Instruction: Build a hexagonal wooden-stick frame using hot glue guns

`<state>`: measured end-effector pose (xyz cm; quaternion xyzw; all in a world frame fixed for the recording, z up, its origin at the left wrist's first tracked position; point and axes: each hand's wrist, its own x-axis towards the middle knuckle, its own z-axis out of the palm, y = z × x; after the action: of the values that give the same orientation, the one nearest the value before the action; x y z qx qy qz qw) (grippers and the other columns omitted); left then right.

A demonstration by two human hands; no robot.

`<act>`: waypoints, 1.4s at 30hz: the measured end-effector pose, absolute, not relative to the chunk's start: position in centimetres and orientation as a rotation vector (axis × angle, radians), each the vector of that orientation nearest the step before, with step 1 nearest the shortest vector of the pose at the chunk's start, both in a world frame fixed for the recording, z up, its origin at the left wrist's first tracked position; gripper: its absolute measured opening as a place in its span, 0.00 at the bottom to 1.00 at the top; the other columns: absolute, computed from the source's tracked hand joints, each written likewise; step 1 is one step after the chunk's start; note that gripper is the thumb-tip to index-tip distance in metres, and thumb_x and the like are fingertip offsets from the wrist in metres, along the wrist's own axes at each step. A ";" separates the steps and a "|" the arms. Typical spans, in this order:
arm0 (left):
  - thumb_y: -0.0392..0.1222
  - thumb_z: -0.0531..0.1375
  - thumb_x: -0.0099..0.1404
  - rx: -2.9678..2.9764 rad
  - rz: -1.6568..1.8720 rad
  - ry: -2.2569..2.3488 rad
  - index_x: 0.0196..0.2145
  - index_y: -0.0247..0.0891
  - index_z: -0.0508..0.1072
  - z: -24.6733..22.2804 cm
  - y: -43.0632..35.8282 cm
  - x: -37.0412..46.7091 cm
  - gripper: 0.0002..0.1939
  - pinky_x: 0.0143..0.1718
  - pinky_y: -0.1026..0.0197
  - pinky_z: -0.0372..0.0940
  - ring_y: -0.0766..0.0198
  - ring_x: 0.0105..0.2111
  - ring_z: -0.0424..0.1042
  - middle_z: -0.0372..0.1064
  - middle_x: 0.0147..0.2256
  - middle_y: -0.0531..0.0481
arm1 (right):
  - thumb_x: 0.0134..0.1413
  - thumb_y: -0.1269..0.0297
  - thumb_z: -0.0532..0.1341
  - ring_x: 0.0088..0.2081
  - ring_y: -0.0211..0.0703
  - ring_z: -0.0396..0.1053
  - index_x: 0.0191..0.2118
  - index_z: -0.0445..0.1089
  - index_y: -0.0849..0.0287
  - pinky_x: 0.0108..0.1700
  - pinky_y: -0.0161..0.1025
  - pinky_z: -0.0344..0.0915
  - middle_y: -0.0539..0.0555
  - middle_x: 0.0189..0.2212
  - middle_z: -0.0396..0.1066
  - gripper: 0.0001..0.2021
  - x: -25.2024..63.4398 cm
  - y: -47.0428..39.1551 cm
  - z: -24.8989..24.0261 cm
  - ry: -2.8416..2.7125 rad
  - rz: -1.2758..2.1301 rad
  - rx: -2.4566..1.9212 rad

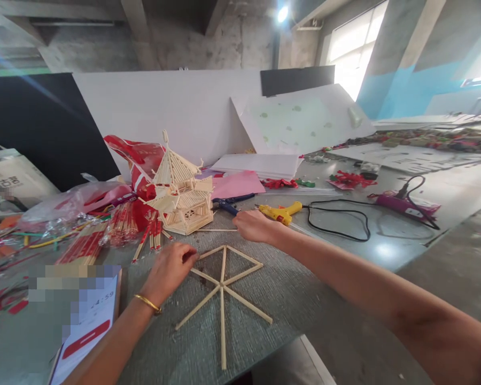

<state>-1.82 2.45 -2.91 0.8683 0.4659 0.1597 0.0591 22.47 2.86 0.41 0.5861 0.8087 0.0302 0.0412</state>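
Observation:
A wheel-like frame of pale wooden sticks (223,307) lies flat on the grey table, its spokes meeting at one centre. Outer sticks join the spokes along its far side. My left hand (175,270), with a gold bangle at the wrist, pinches at the frame's far left corner, on a wooden stick (209,253). Beyond the frame my right hand (256,225) is closed at a handle end of the blue-handled pliers (227,206); its fingertips are partly hidden. A yellow glue gun (282,212) lies just past that hand. A small stick pavilion (185,198) stands behind the left hand.
Bundles of red-wrapped sticks (122,224) and plastic bags (74,206) crowd the left. A phone or tablet (90,331) lies by my left forearm. A black cord (347,211) runs toward a purple power strip (406,206). Pink paper (236,184) and white boards (260,164) lie behind.

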 end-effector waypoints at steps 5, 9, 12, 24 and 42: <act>0.43 0.54 0.64 2.650 0.458 1.391 0.33 0.39 0.76 -3.1 2.5 -1.7 0.11 0.37 0.60 0.62 0.59 0.34 0.72 0.73 0.32 0.48 | 0.54 0.73 0.52 0.41 0.52 0.72 0.38 0.74 0.66 0.37 0.38 0.63 0.65 0.38 0.73 0.13 23.1 2.7 -0.1 2.457 0.080 1.785; 0.41 0.53 0.64 2.654 0.441 1.397 0.31 0.39 0.76 -3.1 2.5 -1.9 0.12 0.36 0.61 0.61 0.60 0.33 0.71 0.73 0.31 0.48 | 0.54 0.71 0.53 0.41 0.50 0.72 0.38 0.74 0.66 0.39 0.38 0.62 0.66 0.38 0.73 0.13 23.9 2.2 0.1 2.437 0.063 1.803; 0.42 0.53 0.65 2.649 0.433 1.414 0.31 0.39 0.76 -3.1 2.7 -2.3 0.13 0.35 0.61 0.60 0.60 0.33 0.71 0.72 0.31 0.48 | 0.53 0.71 0.53 0.40 0.49 0.71 0.36 0.74 0.65 0.38 0.37 0.61 0.64 0.36 0.74 0.12 24.2 1.7 0.6 2.438 0.023 1.803; 0.44 0.50 0.68 2.644 0.514 1.406 0.36 0.39 0.75 -3.2 2.8 -3.2 0.15 0.39 0.60 0.62 0.60 0.36 0.72 0.73 0.35 0.48 | 0.45 0.71 0.54 0.24 0.39 0.67 0.27 0.72 0.64 0.28 0.33 0.57 0.53 0.22 0.70 0.09 26.7 0.9 2.4 2.513 -0.356 1.781; 0.41 0.53 0.69 2.786 1.075 1.021 0.35 0.39 0.72 -2.3 -0.3 -3.1 0.08 0.36 0.63 0.62 0.66 0.32 0.70 0.71 0.31 0.53 | 0.52 0.57 0.61 0.25 0.31 0.61 0.43 0.73 0.63 0.27 0.29 0.57 0.48 0.24 0.67 0.16 25.5 0.2 2.4 2.879 -1.085 1.293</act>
<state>-3.05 -0.26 -2.34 0.8827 0.3236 0.3407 -0.0072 25.49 0.16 2.40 0.3856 0.8585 -0.3236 -0.0976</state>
